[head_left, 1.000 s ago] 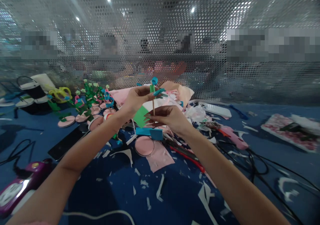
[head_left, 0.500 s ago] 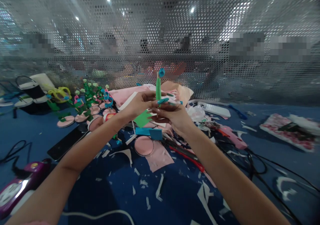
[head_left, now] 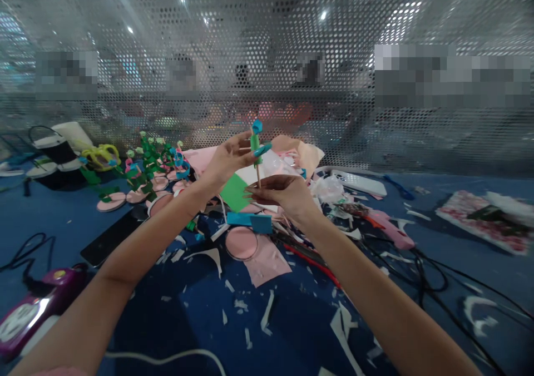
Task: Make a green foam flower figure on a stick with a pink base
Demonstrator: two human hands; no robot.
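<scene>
A paper flower with a small blue head (head_left: 257, 126) stands upright on a thin wooden stick (head_left: 258, 177). Green paper (head_left: 255, 142) is wrapped around the upper part of the stick. My left hand (head_left: 231, 158) is closed on the wrapped part just below the head, its teal-nailed thumb across the front. Lower down, the fingers of my right hand (head_left: 287, 193) pinch the stick near its bottom end. Behind and below the hands lies a green paper sheet (head_left: 234, 192). A blue paper strip (head_left: 249, 221) and a round pink disc (head_left: 241, 243) are nearer me.
Several finished paper flowers (head_left: 146, 162) on pink bases stand at left, by yellow scissors handles (head_left: 101, 157). A phone (head_left: 109, 237) and a purple power strip (head_left: 39, 309) lie closer. To the right are a pink glue gun (head_left: 390, 228) and cables. A perforated metal screen (head_left: 267, 42) stands behind.
The flower has shifted slightly left and down. My left hand has moved up toward its head, while my right hand has gone lower, so bare stick now shows between them.
</scene>
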